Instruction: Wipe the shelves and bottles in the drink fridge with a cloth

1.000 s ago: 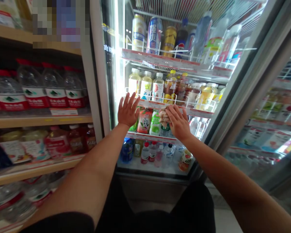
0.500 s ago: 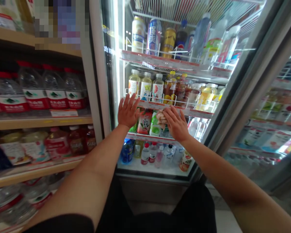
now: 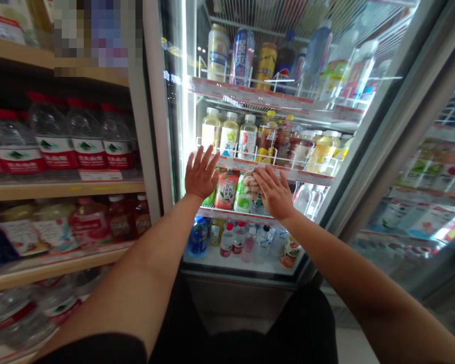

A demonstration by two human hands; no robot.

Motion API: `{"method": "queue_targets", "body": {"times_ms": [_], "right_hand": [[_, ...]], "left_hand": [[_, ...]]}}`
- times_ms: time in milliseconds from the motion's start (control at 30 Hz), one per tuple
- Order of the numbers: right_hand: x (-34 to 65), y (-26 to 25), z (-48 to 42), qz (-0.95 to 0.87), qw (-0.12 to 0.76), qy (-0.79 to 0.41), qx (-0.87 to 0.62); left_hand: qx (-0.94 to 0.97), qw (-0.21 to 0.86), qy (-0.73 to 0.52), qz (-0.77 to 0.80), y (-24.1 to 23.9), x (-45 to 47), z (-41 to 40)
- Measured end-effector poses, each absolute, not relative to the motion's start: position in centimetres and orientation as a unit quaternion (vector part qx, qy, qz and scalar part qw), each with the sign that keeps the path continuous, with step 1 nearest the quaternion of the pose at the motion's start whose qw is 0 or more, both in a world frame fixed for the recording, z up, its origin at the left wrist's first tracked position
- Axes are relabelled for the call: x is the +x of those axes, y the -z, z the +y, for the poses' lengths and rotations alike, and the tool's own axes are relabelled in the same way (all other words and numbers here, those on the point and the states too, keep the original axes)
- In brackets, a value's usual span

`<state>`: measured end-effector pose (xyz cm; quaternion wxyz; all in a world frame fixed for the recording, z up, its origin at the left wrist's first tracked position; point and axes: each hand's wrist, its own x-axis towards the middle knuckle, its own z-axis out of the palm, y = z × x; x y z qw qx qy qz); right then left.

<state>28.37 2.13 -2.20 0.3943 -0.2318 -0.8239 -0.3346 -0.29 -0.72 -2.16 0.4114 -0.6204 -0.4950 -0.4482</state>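
My left hand [image 3: 201, 174] lies against the glass door [image 3: 231, 199] of a lit drinks fridge, palm forward and fingers spread, with nothing in it. To its right, my right hand [image 3: 273, 192] presses a crumpled beige cloth [image 3: 252, 183] to the same glass, its fingers lying over the cloth. Part of the cloth is hidden under those fingers. Behind the glass, a red-orange bottle [image 3: 226, 189] and a green-labelled bottle [image 3: 242, 194] stand between my hands on the third shelf.
Shelves on the left hold red-capped water bottles [image 3: 89, 139] and juice bottles [image 3: 91, 222]. The fridge's metal door frame [image 3: 155, 111] borders the glass. Cans [image 3: 242, 55] and bottles fill its upper shelves. A second fridge [image 3: 420, 192] stands at the right.
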Motion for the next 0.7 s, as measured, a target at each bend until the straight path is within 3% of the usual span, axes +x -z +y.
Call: {"method": "queue_targets", "body": {"times_ms": [367,567,700], "right_hand": [[26.9,2.1,2.4,-0.814,0.411,0.346,-0.224],[25.9,1.8,2.8,-0.815,0.409,0.352,-0.211],[25.9,1.7,2.9,-0.813,0.407,0.362,-0.204]], "left_hand": [[-0.596,0.426,0.515,-0.446,3.7,2.9,-0.8],[-0.747,0.445,0.426,-0.249,6.3,6.0,-1.1],[-0.775,0.441,0.398,-0.216,6.8,7.4,-0.7]]}}
